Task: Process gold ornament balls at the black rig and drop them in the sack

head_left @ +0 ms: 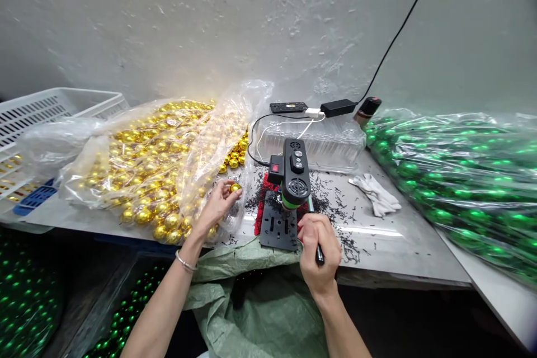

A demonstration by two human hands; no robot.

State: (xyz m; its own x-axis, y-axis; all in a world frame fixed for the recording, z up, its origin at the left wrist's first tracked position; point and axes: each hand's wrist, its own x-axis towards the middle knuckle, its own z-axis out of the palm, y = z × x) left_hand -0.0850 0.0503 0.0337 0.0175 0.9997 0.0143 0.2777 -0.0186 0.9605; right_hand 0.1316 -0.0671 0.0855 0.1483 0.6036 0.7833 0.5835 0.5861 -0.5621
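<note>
The left hand (pixel 220 201) pinches a single gold ball (pixel 235 187) between thumb and fingertips, over the bench (pixel 403 254) left of the machine (pixel 296 176) and in from the front edge. A bracelet (pixel 184 263) circles that wrist. The right hand (pixel 321 243) is curled in a fist around the handle (pixel 320 257), whose black end pokes out below the fist, just beside the machine near the front edge. The machine's slotted plate (pixel 279 229) sits over a red mat (pixel 259 215), its lower end close to that edge, with black bits (pixel 329 187) strewn around. A clear bag (pixel 155 159) of gold balls covers the bench's left part; a bag (pixel 457 173) of green balls lies along the right edge. A white glove (pixel 373 193) lies between that bag and the machine. Behind the machine, toward the back edge, a clear box (pixel 310 142) stands beneath a power strip (pixel 289 107) and a black adapter (pixel 338 107). A white crate (pixel 84 95) is at the left end, and a green sack (pixel 260 302) hangs below the front edge.
</note>
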